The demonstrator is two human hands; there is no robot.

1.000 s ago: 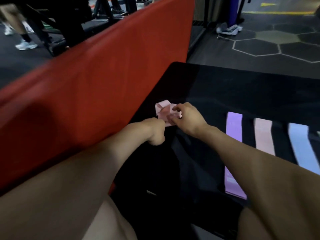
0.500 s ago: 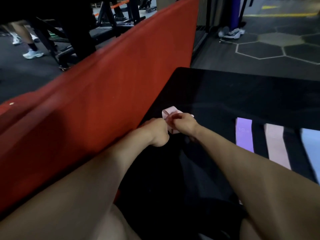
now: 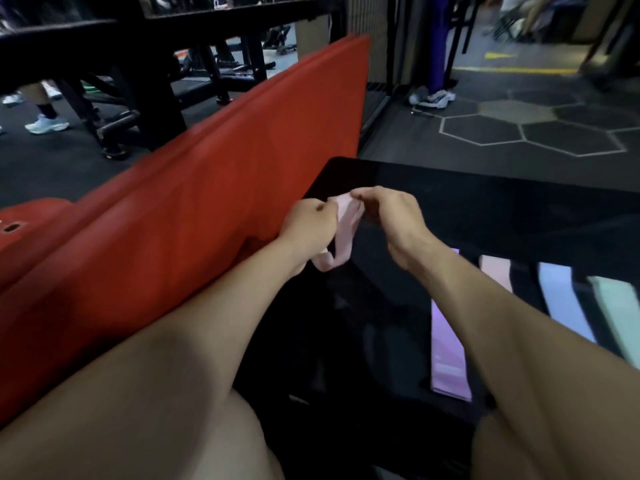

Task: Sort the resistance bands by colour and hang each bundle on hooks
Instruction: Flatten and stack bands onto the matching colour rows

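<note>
A long red padded panel (image 3: 194,216) slants up on the left side of the grip, its lower edge just beside the left hand. Under and beyond both hands spreads a flat black mat (image 3: 485,209), with dark hexagon-patterned floor tiles (image 3: 540,129) farther off. On the mat, to the right of the grip and nearer the person, four flat bands lie side by side: a lilac flat elastic band (image 3: 448,355), a pale pink flat band (image 3: 495,273), a light blue flat band (image 3: 562,301) and a mint green flat band (image 3: 620,310), each apart from the next.

The pale pink stretchy resistance band loop (image 3: 343,233) is thin, soft and crumpled, lifted clear of the mat. The left hand (image 3: 308,225) pinches one upper end with curled fingers; the right hand (image 3: 389,214) pinches the other, just beside it. The loop sags between and below the two hands, and its lowest fold hangs beside the left wrist.
</note>
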